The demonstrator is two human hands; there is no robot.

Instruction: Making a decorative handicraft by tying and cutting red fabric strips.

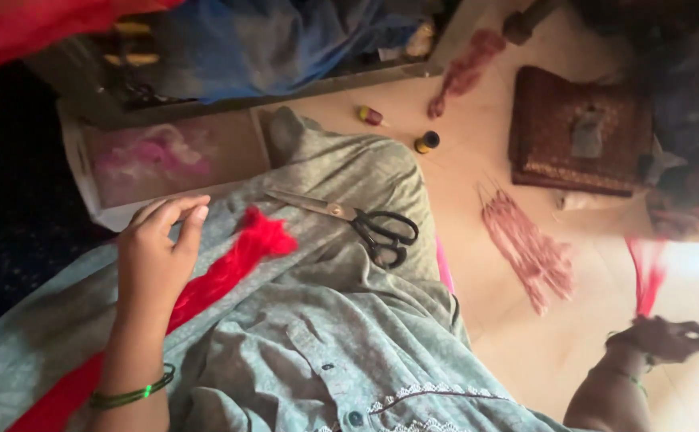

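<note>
Grey-green cloth (325, 336) over the lap fills the near edge, with bare floor (517, 352) to its right. Left hand (157, 256) hovers with a loose, half-curled grip, fingers apart, holding nothing, just beside the red yarn (237, 260) lying across the cloth. Right hand (669, 336), blurred, is clenched on red threads (647, 276). Scissors (357, 222) lie on the cloth; pink tassels (525, 248) and a dark red box (577, 132) sit on the floor.

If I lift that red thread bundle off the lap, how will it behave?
The red thread bundle drapes along the lap's folds, so probably floppy. Its frayed end looks fluffy, likely light, and strands may snag or shed. The left hand rests on it.
</note>
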